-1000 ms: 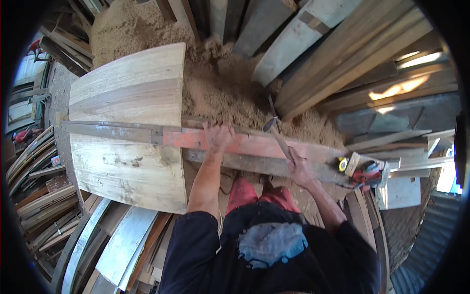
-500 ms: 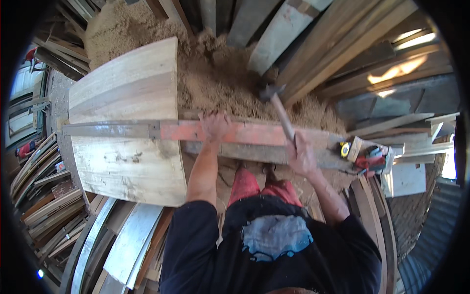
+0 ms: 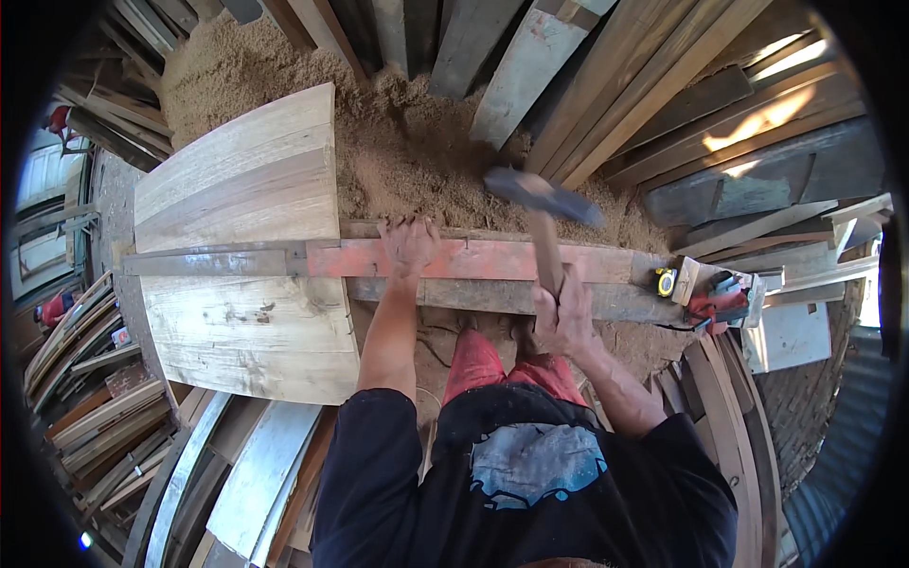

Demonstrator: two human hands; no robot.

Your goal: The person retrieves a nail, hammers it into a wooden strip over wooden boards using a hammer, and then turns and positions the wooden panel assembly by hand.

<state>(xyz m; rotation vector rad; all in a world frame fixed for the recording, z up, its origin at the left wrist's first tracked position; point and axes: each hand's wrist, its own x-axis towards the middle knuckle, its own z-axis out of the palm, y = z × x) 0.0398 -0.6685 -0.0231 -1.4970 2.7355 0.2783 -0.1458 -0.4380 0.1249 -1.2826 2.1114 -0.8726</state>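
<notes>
A hammer (image 3: 546, 248) is gripped by its wooden handle in my right hand (image 3: 565, 310). Its dark head, blurred by motion, is over the far side of a long beam, in front of the sawdust. My left hand (image 3: 409, 246) presses on the red-painted board (image 3: 511, 262) of that beam, fingers bent over its far edge; the fingertips are partly hidden. To the left, a wide panel of pale boards (image 3: 241, 317) lies across the beam's line, and a grey strip (image 3: 213, 260) crosses its middle.
A yellow tape measure (image 3: 667, 282) and a red power tool (image 3: 718, 303) sit at the beam's right end. Sawdust (image 3: 388, 142) is heaped behind, below leaning planks (image 3: 535, 71). Stacked timber (image 3: 109, 417) fills the left, and curved boards (image 3: 260, 473) lie near me. Another person (image 3: 59, 308) is at far left.
The hammer head has come up closer to view and turned, now appearing larger. My right hand has shifted slightly left and nearer my body. My left hand stays on the board.
</notes>
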